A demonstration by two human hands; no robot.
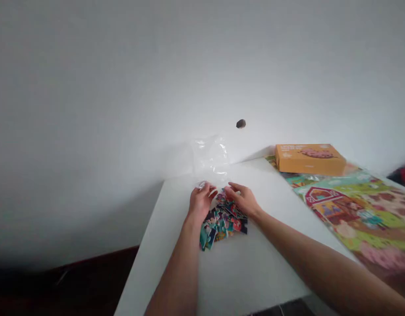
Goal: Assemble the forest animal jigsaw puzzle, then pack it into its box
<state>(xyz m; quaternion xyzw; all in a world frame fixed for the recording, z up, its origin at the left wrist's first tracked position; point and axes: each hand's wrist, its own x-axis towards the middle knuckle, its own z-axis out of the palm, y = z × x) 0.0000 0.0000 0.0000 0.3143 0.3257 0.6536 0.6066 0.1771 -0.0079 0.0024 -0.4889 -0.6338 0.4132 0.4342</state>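
Observation:
A clear plastic bag (pixel 210 156) holds a heap of jigsaw puzzle pieces (pixel 222 222) in teal, purple, red and dark colours. The bag's clear upper part stretches up towards the wall, while the pieces sit in its near end on the white table. My left hand (pixel 199 204) is closed on the bag's left side, fingers curled. From the right, my right hand (pixel 244 200) pinches the bag just above the pieces, thumb and fingers close together. Parts of the bag and some pieces are hidden behind my hands.
At the right lies a colourful farm picture sheet (pixel 357 215), with an orange box (pixel 309 160) on its far end. A white wall (pixel 123 87) rises behind the white table (pixel 169 219). The table's left edge drops to a dark floor (pixel 100 272). A dark hole (pixel 241 123) marks the wall.

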